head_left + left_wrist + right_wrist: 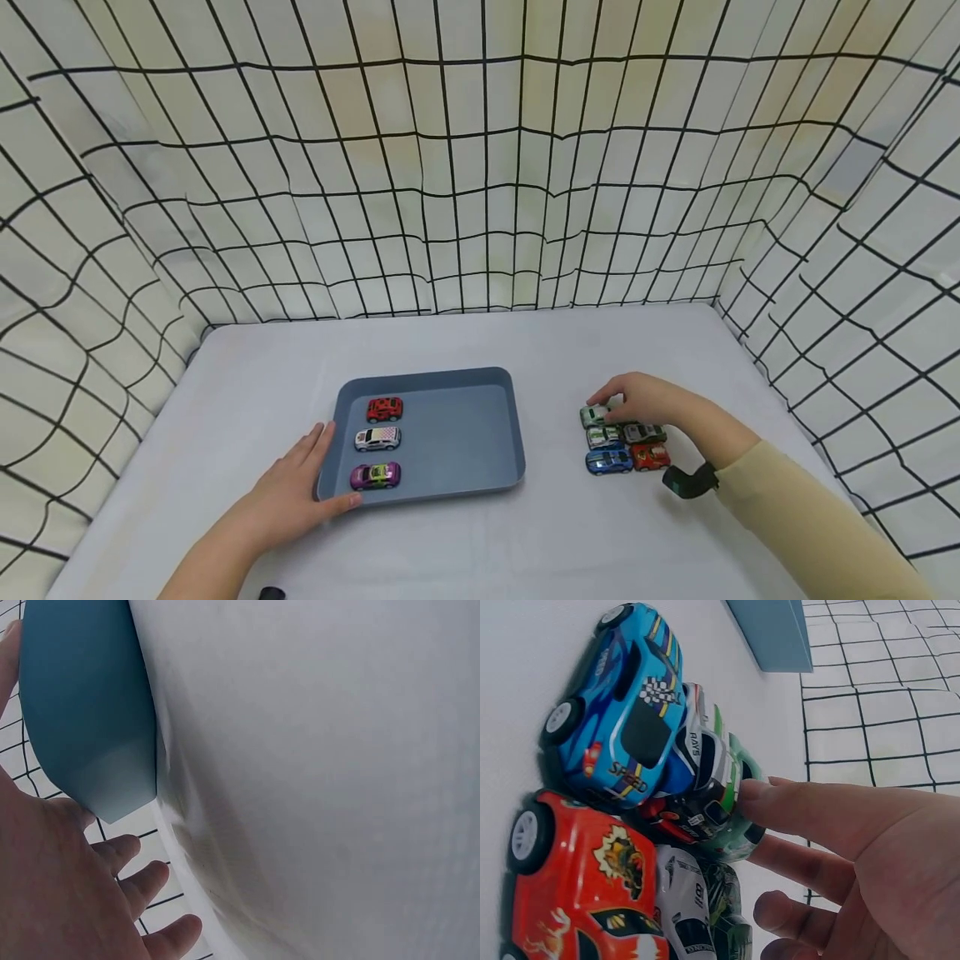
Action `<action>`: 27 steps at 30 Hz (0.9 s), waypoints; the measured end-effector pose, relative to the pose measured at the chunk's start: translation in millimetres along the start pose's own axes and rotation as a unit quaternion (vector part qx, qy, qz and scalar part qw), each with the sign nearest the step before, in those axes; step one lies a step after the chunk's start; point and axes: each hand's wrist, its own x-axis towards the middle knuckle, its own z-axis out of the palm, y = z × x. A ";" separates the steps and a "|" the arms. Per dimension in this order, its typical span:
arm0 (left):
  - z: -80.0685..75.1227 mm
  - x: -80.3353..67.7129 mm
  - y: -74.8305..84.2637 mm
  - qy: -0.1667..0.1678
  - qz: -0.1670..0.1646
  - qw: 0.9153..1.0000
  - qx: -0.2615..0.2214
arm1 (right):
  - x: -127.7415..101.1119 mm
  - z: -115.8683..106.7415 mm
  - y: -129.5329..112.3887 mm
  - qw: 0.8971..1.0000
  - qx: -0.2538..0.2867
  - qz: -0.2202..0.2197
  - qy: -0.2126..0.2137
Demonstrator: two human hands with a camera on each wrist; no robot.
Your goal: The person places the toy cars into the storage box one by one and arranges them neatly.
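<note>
A blue-grey tray (450,379) holds a red (384,408), a white (377,438) and a purple toy car (375,475) in a row. My left hand (315,475) rests flat against the tray's front left corner (90,697), with its fingers (127,855) straight. To the right of the tray lies a cluster of toy cars. My right hand (600,400) reaches over it and its fingertips (780,814) pinch the pale green car (595,414) (739,817) at the far left. A blue car (626,712) and a red car (585,892) lie nearest me.
The cluster also holds a white-and-green car (603,435) and a grey car (645,433). A white cloth covers the table (525,533). Grid-patterned curtains (480,183) wall in the back and both sides.
</note>
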 end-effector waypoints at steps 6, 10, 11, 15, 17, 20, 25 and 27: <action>-1.9 0.2 1.5 -0.001 -0.001 1.000 0.001 | -0.3 1.7 -0.5 1.000 -0.010 0.000 -0.001; -1.7 0.8 1.3 -0.003 -0.002 1.000 0.001 | -1.0 1.8 -0.7 1.000 -0.017 -0.003 0.000; -1.4 0.9 1.1 -0.004 -0.003 1.000 0.002 | -1.1 1.9 -0.9 1.000 -0.017 -0.002 0.001; -0.3 1.2 0.2 -0.006 -0.003 1.000 0.002 | -0.8 2.3 -1.7 1.000 -0.029 -0.006 0.001; -0.3 1.3 -0.2 -0.006 -0.002 1.000 0.000 | -0.7 2.4 -2.3 0.999 -0.034 -0.006 0.001; -0.3 1.8 -1.0 -0.007 -0.003 1.000 -0.002 | -2.0 1.8 -3.8 0.999 -0.040 -0.011 0.002; 0.7 2.7 -1.6 -0.005 -0.004 1.000 0.001 | -3.9 1.8 -4.3 0.999 -0.042 -0.022 0.010; 1.1 2.8 -1.9 -0.003 -0.002 1.000 0.004 | -4.0 1.7 -4.0 0.999 -0.042 -0.027 0.013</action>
